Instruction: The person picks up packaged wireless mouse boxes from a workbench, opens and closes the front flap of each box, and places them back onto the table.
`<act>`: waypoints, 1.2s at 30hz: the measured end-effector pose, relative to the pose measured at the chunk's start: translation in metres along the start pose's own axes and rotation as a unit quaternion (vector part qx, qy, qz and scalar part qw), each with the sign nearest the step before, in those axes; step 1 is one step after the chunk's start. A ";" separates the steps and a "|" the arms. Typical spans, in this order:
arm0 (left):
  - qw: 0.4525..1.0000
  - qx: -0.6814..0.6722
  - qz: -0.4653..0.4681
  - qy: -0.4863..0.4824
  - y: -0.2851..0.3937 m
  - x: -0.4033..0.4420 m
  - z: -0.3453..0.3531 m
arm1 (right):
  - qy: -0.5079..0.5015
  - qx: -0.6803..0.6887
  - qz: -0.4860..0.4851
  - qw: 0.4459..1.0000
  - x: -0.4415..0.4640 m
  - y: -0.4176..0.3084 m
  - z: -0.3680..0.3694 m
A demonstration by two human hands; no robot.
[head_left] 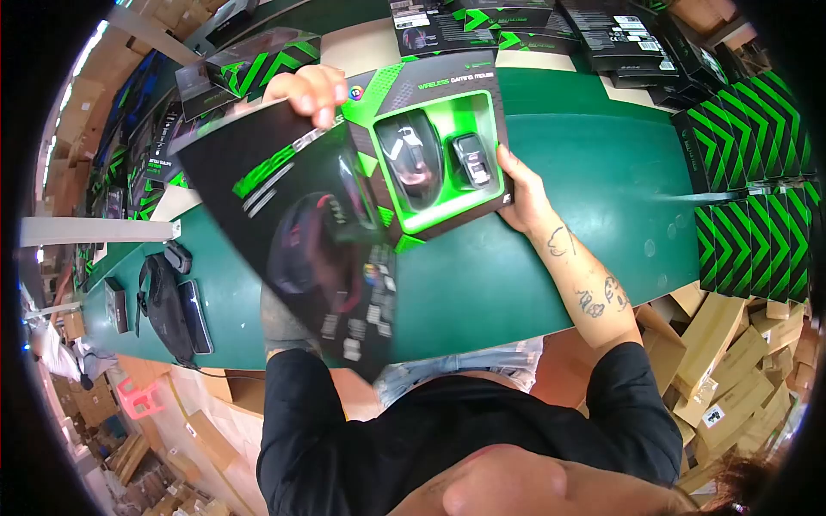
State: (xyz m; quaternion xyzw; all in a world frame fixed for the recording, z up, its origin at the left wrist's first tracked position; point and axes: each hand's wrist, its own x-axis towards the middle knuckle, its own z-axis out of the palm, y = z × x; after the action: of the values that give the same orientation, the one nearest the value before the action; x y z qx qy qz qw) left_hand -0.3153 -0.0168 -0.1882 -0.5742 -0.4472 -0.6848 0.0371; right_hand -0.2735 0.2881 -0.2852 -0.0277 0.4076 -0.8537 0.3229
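Note:
A black and green mouse box [452, 86] is held up over the green table, its front flap [258, 215] swung out to the left and blurred. Behind a clear window lie a black mouse [409, 161] and a small black piece [471, 160]. My left hand [308, 93] grips the flap's top edge, fingers curled over it. Around the box's right side my right hand [523, 191] is closed, the thumb at the edge. The flap hides most of my left forearm.
Stacked black and green boxes [748, 138] stand on the right, with more boxes [482, 30] along the back and left. A black bag [163, 310] and a phone-like item [196, 316] lie at the table's left. Cardboard cartons [731, 370] fill the lower right.

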 end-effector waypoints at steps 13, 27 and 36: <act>0.607 0.505 -0.191 0.584 0.030 -0.080 -0.044 | -0.061 -0.235 -0.121 0.963 0.004 -0.001 0.000; 0.682 0.497 -0.386 0.373 -0.115 -0.005 0.007 | 0.260 -0.468 -0.210 0.818 0.169 -0.054 -0.013; 0.697 0.604 -0.253 0.292 -0.006 0.050 0.086 | -0.036 -0.201 -0.298 0.933 0.021 -0.049 0.053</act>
State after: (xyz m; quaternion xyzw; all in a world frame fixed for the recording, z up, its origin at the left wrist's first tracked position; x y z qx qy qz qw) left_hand -0.2707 0.0669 -0.1555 -0.0653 -0.8598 -0.3843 0.3299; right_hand -0.3000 0.2631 -0.2195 -0.2426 0.5317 -0.8095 0.0560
